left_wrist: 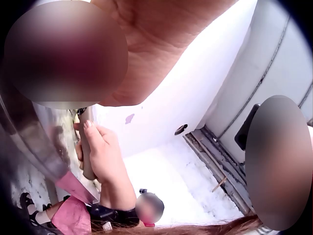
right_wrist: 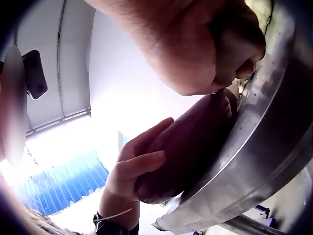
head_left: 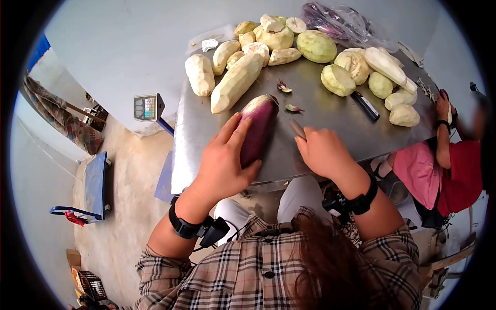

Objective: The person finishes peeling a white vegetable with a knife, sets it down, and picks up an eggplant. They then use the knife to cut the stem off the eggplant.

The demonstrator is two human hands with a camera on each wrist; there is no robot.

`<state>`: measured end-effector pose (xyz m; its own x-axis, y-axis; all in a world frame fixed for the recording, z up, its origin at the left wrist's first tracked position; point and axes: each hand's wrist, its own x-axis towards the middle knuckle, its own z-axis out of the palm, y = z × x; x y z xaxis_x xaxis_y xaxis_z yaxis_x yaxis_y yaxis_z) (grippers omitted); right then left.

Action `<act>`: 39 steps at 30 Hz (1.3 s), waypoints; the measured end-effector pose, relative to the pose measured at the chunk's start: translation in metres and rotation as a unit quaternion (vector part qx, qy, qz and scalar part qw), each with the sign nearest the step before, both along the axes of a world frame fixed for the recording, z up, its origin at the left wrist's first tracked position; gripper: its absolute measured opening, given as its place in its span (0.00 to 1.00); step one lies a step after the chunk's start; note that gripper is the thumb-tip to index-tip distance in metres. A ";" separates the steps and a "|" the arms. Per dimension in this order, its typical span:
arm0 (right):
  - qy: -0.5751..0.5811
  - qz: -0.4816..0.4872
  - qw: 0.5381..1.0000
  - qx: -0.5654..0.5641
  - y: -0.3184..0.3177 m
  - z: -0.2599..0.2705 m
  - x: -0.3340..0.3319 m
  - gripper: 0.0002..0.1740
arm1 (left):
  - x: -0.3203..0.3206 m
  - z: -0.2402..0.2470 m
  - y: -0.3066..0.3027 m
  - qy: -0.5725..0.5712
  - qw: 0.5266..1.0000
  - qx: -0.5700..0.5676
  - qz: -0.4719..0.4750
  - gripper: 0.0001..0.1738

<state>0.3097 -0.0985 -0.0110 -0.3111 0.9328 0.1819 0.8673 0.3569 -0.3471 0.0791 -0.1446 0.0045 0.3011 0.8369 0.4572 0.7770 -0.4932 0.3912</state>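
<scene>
Purple eggplant (head_left: 257,129): glossy dark skin, fading to whitish at the far end; long, unpeeled, lying flat.
Place: near the front edge of the steel bench (head_left: 320,119), with its far tip pointing at the peeled pile.
Left hand (head_left: 222,165): lies over the eggplant's near half, fingers along the top and thumb round the near end, gripping it.
Right hand (head_left: 323,152): fisted round a grey tool (head_left: 297,129), just right of the eggplant; the tool points away from the person.
Peeled eggplants (head_left: 235,82): pale, heaped across the bench's far side, well apart from both hands.
Scraps (head_left: 283,86): bits of purple peel between the pile and the eggplant.
Scale (head_left: 147,107): left of the bench.
</scene>
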 end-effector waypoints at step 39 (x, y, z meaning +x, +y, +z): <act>0.015 -0.007 1.000 0.006 0.017 -0.004 -0.006 0.19 | 0.000 0.004 0.001 -0.004 1.000 -0.014 0.000 0.46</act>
<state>0.3036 -0.0812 -0.0146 -0.2919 0.9347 0.2028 0.8617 0.3490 -0.3683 0.0790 -0.1440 0.0083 0.2986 0.8490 0.4359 0.7737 -0.4828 0.4103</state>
